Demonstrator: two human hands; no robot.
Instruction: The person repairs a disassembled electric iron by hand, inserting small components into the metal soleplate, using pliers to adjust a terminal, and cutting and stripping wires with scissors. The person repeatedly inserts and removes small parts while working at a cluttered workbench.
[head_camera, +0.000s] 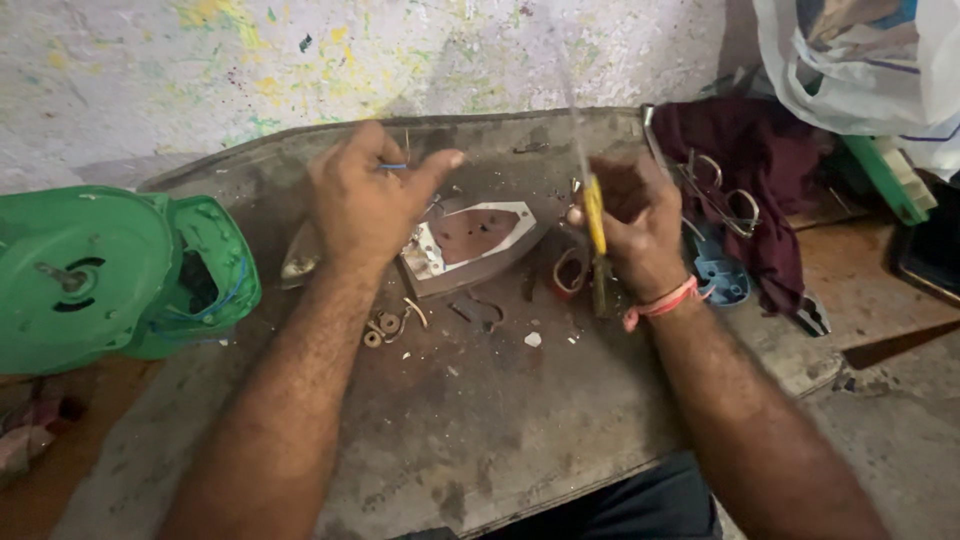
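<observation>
My left hand is raised over the middle of the work, fingers curled, pinching a thin blue wire between thumb and forefinger. My right hand is closed around a screwdriver with a yellow handle; its slim metal shaft points upward and is blurred, so I cannot make out the tip. A pink thread band circles that wrist.

Just below and between my hands lies a pointed, boat-shaped metal iron soleplate with a dark reddish centre and a bright silver rim, resting flat on the worn grey tabletop. My left hand hides part of its near end, so I cannot tell exactly where the wire joins it. Near the plate, a few small metal washers and rings lie loose, along with a dark bent clip and a white chip. A small red-rimmed ring-shaped part sits just beside my right hand.

To the left, at the tabletop's edge, rests a large green plastic appliance housing with an open side showing wiring. To the right, a dark maroon cloth carries metal scissors, with a light blue plastic piece just below them. A white plastic bag hangs in the upper right corner, against the paint-spattered wall.
</observation>
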